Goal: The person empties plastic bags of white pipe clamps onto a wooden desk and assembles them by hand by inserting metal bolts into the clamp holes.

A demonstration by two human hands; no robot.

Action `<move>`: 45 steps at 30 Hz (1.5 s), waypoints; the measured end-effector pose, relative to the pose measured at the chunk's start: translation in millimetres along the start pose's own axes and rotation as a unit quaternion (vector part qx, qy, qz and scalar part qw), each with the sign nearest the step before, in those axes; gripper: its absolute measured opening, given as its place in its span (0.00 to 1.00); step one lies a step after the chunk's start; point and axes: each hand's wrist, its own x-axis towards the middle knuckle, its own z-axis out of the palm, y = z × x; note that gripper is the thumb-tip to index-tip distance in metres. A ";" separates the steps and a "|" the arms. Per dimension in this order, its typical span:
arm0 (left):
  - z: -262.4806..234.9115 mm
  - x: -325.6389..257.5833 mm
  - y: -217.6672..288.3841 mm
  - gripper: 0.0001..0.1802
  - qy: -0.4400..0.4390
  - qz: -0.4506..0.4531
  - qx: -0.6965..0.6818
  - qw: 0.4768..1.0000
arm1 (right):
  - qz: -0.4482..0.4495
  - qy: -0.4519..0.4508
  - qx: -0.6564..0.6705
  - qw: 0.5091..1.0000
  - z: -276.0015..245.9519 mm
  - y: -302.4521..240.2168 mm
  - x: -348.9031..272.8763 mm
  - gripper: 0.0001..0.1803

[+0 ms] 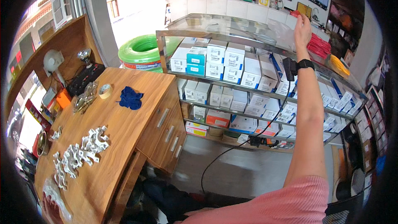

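At the table's near left corner, my left hand is partly in view, its fingers curled against a clear plastic bag. White plastic pipe clips lie in a loose cluster just beyond it. My right arm is stretched far out over the glass display counter. At its end my right hand is closed, with a small red thing at the fingertips whose kind I cannot make out. Clear plastic film shows beside that hand. A black watch is on the right wrist.
A dark blue cloth, a tape roll and a bag of metal parts lie on the wooden table. Boxes fill the counter's shelves. A black cable hangs down to the floor. Green hose coils stand behind.
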 end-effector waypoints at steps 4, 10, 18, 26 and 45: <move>-85.0 34.5 -79.6 0.22 0.095 0.029 -0.202 0.974 | -0.099 0.004 0.227 0.969 11.6 -91.4 -23.5 0.16; -60.3 15.3 -63.0 0.19 0.101 0.094 -0.175 0.975 | -0.145 -0.259 0.534 0.792 -48.6 -306.2 -169.3 0.13; -86.7 9.6 -51.8 0.24 0.266 0.070 -0.100 0.956 | -0.195 -0.543 0.729 0.368 -201.9 -523.9 -367.5 0.07; -89.0 73.7 -117.1 0.26 0.141 0.008 0.280 0.950 | -0.240 -0.646 0.700 0.184 -269.2 -626.2 -438.3 0.07; -50.7 38.1 -52.5 0.05 0.030 -0.034 -0.250 0.967 | -0.264 -0.460 0.780 0.332 -267.5 -635.5 -488.7 0.07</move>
